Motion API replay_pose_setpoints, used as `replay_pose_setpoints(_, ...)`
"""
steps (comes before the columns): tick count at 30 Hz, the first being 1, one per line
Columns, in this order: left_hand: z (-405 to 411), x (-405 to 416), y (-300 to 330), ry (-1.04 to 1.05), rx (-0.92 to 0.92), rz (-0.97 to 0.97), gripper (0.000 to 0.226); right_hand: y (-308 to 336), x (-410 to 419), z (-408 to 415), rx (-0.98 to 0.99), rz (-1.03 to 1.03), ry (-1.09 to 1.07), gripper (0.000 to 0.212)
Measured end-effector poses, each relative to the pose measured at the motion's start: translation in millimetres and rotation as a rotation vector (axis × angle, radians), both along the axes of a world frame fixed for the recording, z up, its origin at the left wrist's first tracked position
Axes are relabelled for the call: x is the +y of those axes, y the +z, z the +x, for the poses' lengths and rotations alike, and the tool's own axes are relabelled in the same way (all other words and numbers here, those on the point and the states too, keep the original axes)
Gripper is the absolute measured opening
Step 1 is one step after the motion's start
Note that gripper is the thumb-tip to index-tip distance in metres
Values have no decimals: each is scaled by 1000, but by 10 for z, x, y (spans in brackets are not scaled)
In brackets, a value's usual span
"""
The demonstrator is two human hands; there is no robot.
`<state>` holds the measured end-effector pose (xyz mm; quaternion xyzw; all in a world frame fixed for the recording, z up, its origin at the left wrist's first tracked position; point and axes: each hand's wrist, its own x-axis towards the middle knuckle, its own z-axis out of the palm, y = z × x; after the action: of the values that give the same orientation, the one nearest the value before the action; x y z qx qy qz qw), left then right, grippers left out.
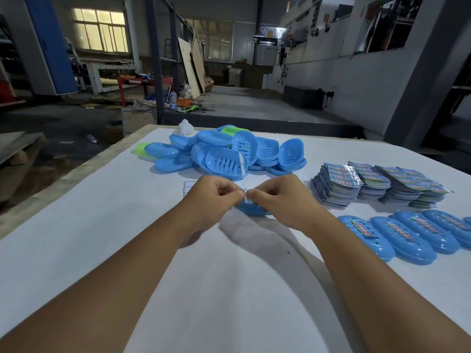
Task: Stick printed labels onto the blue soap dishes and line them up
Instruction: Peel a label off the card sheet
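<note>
My left hand (212,197) and my right hand (276,196) meet at the table's middle, fingertips pinching a thin clear strip of tape (243,174) that rises between them. Under the hands lies a blue soap dish (251,209), mostly hidden. A heap of unlabelled blue soap dishes (229,154) sits behind the hands. Stacks of printed labels (377,184) lie to the right. A row of labelled blue dishes (407,235) runs along the right, nearer me.
The white table (102,225) ends at a wooden edge on the left and at the far side. A green dish (141,149) sits at the heap's left and a white object (184,127) behind it. A small white pad (188,188) lies by my left hand.
</note>
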<state>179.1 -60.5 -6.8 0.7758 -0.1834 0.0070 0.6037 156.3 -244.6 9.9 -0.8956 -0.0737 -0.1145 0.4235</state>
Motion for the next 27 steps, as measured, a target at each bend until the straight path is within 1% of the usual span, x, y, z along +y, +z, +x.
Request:
replay_pose_setpoints(2,4,-10,-2,24,-6,14,12,7,-1,5,27,27,-22,46)
replay_pose_setpoints(3,11,-10,0,42,-10,27,11,10,-9,8,37,32,-31,46)
replay_pose_setpoints(5,41,7,10,108,-31,83,11,15,-44,16,47,24,-61,41)
replay_pose_setpoints(10,128,107,44,344,-98,248,22,30,-161,39,23,-47,-144,39)
replay_pose_setpoints(13,141,126,45,407,-120,344,27,22,-178,45,30,-79,-160,38)
replay_pose_setpoints(19,209,176,51,491,-121,637,33,21,-206,45,15,-208,-218,35)
replay_pose_setpoints(21,240,232,44,530,-89,751,35,30,-196,34,13,-200,-229,33)
replay_pose_setpoints(23,256,301,33,563,-61,905,37,39,-180,24,22,-177,-233,33)
replay_pose_setpoints(25,240,356,39,578,-41,1044,33,46,-160,11,32,-184,-230,36)
replay_pose_setpoints(27,212,377,62,594,-41,1141,31,54,-146,-3,30,-192,-223,40)
